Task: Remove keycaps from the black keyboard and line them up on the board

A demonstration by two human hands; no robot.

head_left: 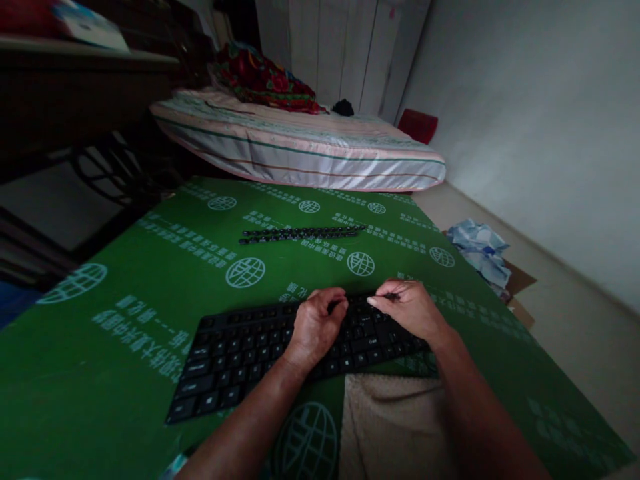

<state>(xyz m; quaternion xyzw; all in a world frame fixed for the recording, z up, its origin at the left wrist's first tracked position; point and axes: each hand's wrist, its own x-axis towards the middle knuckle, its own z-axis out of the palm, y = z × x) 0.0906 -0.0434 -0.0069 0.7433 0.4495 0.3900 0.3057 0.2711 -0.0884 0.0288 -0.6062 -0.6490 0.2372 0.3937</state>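
A black keyboard (235, 353) lies on a green printed sheet (125, 300) spread over the table. Both hands rest on its far edge, right of its middle. My left hand (317, 323) has its fingers curled and pinched over the top rows. My right hand (413, 307) pinches a small dark piece at its fingertips, too small to name. Further back on the sheet lie two rows of black keycaps (303, 233), set side by side.
A beige towel (395, 427) lies near the table's front edge. A mattress (300, 147) with a red patterned blanket (265, 80) stands behind the table. Crumpled blue-white cloth (480, 247) sits on cardboard on the floor at the right. A dark desk (75, 87) is at the left.
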